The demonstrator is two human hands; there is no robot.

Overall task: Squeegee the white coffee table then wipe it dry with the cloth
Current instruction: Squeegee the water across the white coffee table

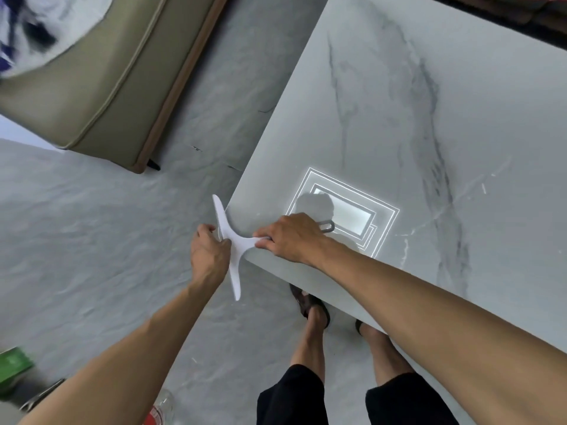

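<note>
The white marble-veined coffee table [429, 124] fills the right of the view, its near corner pointing toward me. A white T-shaped squeegee [230, 243] lies across that corner, its blade hanging over the table's left edge. My right hand [291, 237] grips the squeegee's handle on the tabletop; the grey loop at the handle's end sticks out behind the hand. My left hand [208, 250], off the table's edge, curls its fingers round the blade near the middle. No cloth is in view.
A beige sofa [101, 78] stands at the upper left on the grey floor. My sandalled feet [310, 305] are under the table's near edge. A green box [13, 363] and a clear bottle [161, 406] sit on the floor at the lower left.
</note>
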